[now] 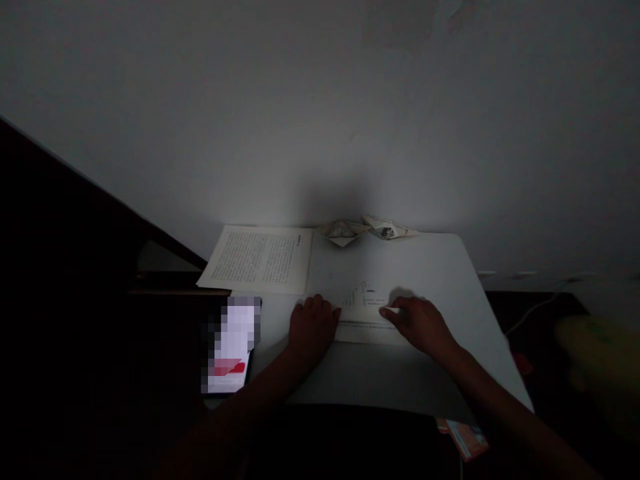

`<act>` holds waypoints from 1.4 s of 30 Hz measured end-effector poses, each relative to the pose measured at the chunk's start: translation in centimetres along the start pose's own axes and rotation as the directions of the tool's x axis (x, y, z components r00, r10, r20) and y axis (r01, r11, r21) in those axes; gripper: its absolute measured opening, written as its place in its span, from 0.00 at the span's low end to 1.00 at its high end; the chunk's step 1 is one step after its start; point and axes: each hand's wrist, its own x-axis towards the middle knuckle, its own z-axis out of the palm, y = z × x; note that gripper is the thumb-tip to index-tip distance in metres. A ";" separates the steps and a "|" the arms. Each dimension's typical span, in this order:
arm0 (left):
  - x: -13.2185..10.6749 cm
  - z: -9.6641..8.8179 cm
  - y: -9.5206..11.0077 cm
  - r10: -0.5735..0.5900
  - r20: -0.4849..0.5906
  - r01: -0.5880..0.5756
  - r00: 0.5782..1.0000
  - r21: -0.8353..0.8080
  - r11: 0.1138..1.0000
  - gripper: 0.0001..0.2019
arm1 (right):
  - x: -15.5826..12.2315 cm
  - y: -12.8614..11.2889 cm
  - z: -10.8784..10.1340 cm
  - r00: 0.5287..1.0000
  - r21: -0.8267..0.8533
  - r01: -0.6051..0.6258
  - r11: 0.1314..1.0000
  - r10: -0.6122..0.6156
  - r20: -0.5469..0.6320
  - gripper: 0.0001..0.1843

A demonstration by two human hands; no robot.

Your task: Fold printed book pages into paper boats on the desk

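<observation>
A printed sheet of paper [367, 313], partly folded with a slanting edge and a strip along its front, lies on the small white table [440, 267]. At its left end is my left hand [314, 328], closed with curled fingers and the thumb against the paper. My right hand [421, 323] pinches the right end of the sheet between thumb and fingers. Behind the sheet, against the wall, stand two folded paper boats [343, 232], [389, 229] made of printed paper. Dim light hides the finer folds.
A stack of printed pages [260, 260] lies at the table's back left. A phone with a lit screen [233, 347] rests at the left edge. The wall [320, 120] rises right behind the table. A colourful packet or card [467, 439] shows below the front edge.
</observation>
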 end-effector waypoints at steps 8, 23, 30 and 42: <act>-0.1 0.0 0.0 0.011 -0.004 -0.011 1.000 0.020 1.000 0.17 | 0.3 -0.2 -0.5 0.998 -0.007 -0.020 1.000 0.020 0.056 0.20; 0.1 0.0 -0.2 0.016 -0.021 -0.016 1.000 -0.003 1.000 0.16 | 0.5 -0.2 -0.6 0.997 0.016 -0.042 0.999 0.040 0.069 0.20; 0.2 -0.4 -0.2 0.021 0.014 -0.021 1.000 -0.016 1.000 0.17 | 0.1 -0.5 -0.6 1.000 -0.020 0.001 1.000 -0.001 0.010 0.16; 0.3 0.0 -0.4 0.026 -0.020 -0.026 0.999 -0.031 0.999 0.17 | -0.2 -2.5 -0.8 0.939 -0.210 0.329 0.921 -0.342 -0.028 0.21</act>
